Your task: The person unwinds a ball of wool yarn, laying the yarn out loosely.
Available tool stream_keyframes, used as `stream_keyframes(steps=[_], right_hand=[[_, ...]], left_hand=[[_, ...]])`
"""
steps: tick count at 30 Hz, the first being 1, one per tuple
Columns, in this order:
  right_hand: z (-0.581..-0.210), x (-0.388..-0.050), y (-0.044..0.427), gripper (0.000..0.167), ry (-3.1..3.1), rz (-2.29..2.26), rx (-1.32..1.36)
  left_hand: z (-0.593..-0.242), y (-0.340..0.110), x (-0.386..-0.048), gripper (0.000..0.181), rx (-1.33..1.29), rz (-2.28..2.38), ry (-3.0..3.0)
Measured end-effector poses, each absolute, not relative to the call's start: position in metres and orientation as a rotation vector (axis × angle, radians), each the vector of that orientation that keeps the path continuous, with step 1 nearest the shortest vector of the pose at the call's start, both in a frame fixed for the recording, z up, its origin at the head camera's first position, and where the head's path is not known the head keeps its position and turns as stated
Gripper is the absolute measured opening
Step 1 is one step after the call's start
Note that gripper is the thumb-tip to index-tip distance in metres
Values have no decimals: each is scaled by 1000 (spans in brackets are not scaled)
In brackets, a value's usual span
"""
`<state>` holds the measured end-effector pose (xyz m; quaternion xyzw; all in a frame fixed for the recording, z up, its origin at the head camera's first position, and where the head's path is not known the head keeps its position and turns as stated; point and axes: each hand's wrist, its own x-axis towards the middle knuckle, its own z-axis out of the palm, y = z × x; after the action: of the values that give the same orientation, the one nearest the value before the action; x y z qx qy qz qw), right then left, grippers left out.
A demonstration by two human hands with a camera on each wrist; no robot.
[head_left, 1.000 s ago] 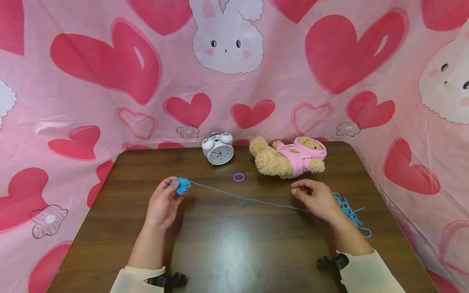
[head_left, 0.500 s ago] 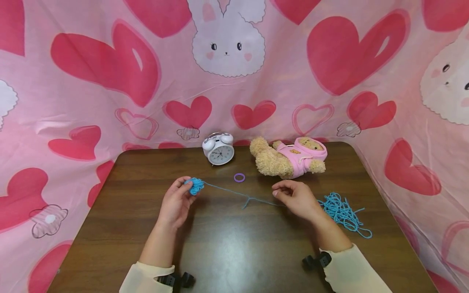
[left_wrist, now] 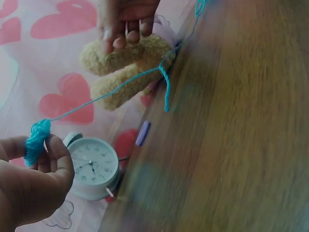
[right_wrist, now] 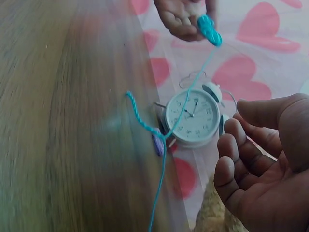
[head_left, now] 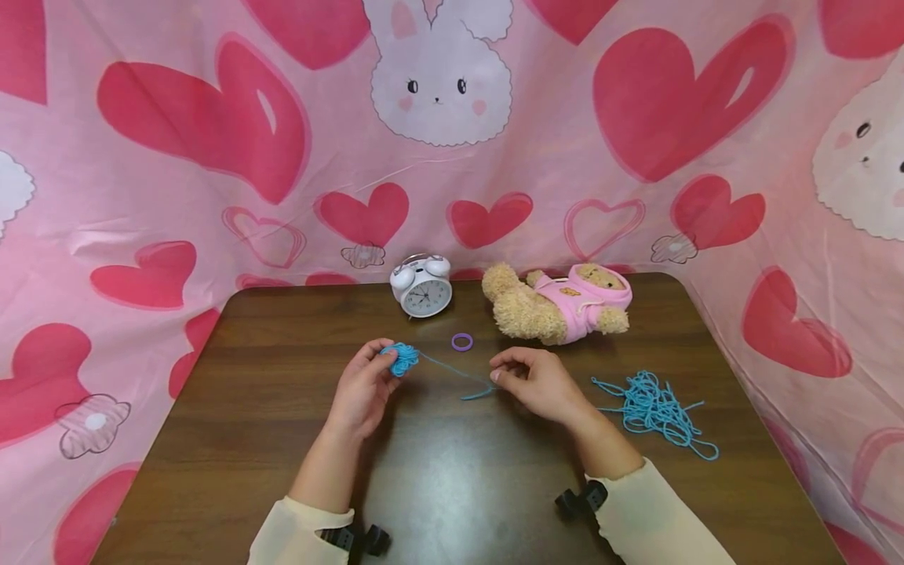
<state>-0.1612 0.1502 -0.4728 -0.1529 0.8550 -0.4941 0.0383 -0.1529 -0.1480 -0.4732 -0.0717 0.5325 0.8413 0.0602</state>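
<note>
My left hand (head_left: 363, 392) pinches a small wound bundle of blue yarn (head_left: 405, 359) between thumb and fingers. A single strand (left_wrist: 104, 97) runs from the bundle toward the right, with a short twisted tail (right_wrist: 137, 115) hanging off it. My right hand (head_left: 540, 384) hovers near that strand with its fingers loosely bent. Nothing lies between its thumb and fingers (right_wrist: 227, 169) in the right wrist view, where the strand passes apart from them. On the table's right side lies a loose tangle of the same yarn (head_left: 657, 412).
Behind the hands stand a white twin-bell alarm clock (head_left: 424, 294) and a teddy bear in a pink hoodie (head_left: 575, 302), lying on its side. A purple ring (head_left: 462, 342) lies between them and my hands on the brown wooden table (head_left: 452, 486). Pink heart-printed cloth (head_left: 438, 173) hangs behind.
My left hand has moved right with the yarn bundle, and my right hand has moved left. The gap between them has narrowed, the strand has slackened, and the tangle is more uncovered.
</note>
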Motion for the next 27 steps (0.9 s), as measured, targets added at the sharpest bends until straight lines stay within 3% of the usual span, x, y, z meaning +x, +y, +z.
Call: stream_keyframes(steps=[18, 27], right_hand=[[-471, -165, 107, 24, 2689, -1506, -654], [-470, -167, 100, 9, 2695, -1530, -628]], left_hand=[[-479, -114, -150, 17, -146, 2475, 1610], [-480, -108, -150, 12, -88, 2441, 1613]])
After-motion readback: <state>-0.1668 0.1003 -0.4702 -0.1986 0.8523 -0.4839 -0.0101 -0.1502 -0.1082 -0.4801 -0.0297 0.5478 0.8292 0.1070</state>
